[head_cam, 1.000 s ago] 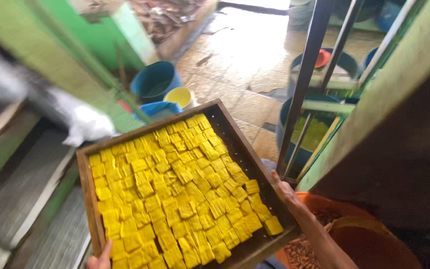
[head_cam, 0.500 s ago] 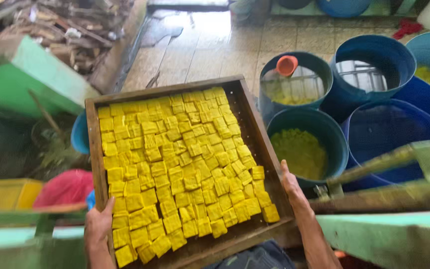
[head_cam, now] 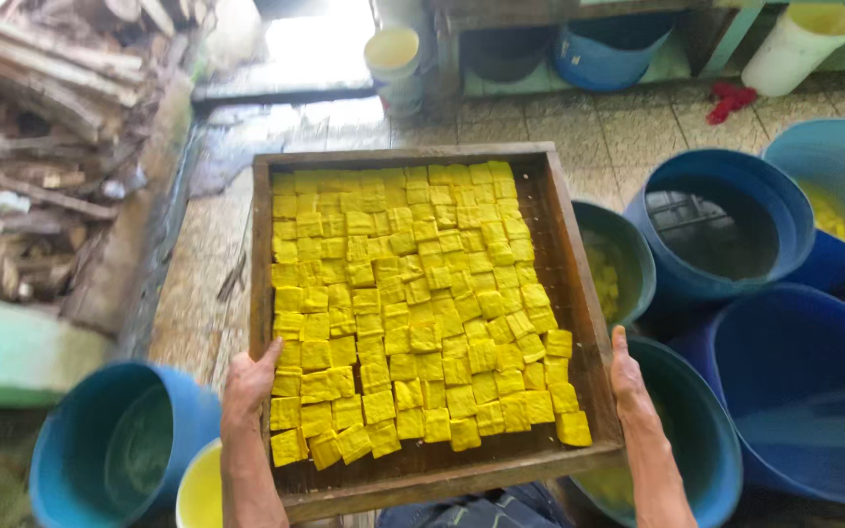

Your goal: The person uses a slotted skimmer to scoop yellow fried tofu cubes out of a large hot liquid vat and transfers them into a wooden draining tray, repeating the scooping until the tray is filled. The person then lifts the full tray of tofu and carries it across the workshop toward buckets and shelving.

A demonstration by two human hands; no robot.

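A wet tiled floor (head_cam: 628, 137) spreads below you, with stacked firewood (head_cam: 41, 108) at the left and blue tubs (head_cam: 726, 235) crowding the right, one showing yellow pieces in water. You hold a shallow wooden tray (head_cam: 569, 254) out in front of you above that floor, level or nearly so, packed with yellow cubes (head_cam: 413, 303) laid in loose rows. Your left hand (head_cam: 248, 386) clamps the tray's left rim near the close corner, thumb over the top edge and the fingers hidden beneath. Your right hand (head_cam: 630, 381) grips the right rim at the same depth, thumb along the wall, fingers wrapped under and out of sight. The tray looks stiff and fairly heavy for its load, probably damp and a little slick, so the two side rails are the sound places to hold. The cubes look soft and easily crushed; they lie loose, just inside your thumbs, and would likely slide if the tray tilts.
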